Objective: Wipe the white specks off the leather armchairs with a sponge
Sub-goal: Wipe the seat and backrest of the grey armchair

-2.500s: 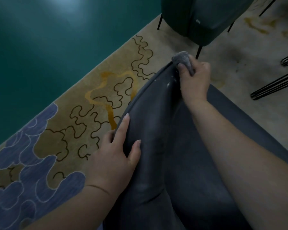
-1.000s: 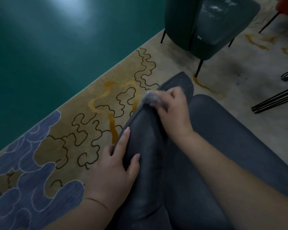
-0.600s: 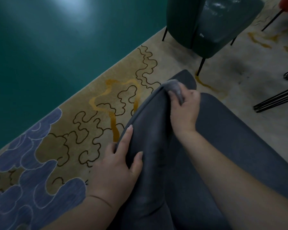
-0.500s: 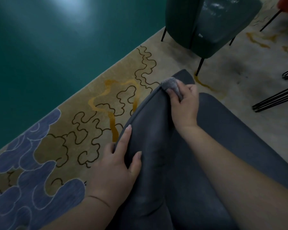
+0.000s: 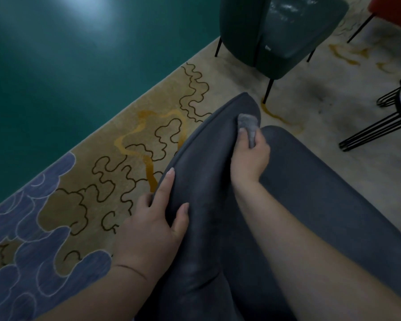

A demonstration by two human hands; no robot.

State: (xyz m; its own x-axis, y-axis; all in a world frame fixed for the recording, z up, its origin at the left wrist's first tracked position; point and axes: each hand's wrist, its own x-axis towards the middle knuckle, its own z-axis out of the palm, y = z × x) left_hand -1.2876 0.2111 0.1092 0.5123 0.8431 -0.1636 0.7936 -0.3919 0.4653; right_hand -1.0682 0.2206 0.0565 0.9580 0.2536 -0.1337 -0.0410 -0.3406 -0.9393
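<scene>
A dark grey leather armchair [image 5: 208, 172] fills the lower middle of the head view, its curved side rim running up to a tip. My right hand [image 5: 249, 158] grips a grey sponge [image 5: 248, 125] and presses it against the inner face of the rim near that tip. My left hand [image 5: 155, 223] holds the rim lower down, thumb on the inner face and fingers over the outer edge. No white specks show on the grey leather. A second, dark green armchair [image 5: 285, 31] stands at the top, with white specks on its seat.
A patterned rug [image 5: 116, 158] in tan, blue and orange lies under the chairs. Teal floor [image 5: 67, 54] spreads to the upper left. A black wire-legged stool [image 5: 394, 114] stands at the right edge, and something red [image 5: 396, 10] shows in the top right corner.
My right hand has slid the sponge back and forth along the rim, ending near its tip on the inner side. My left hand has kept its hold.
</scene>
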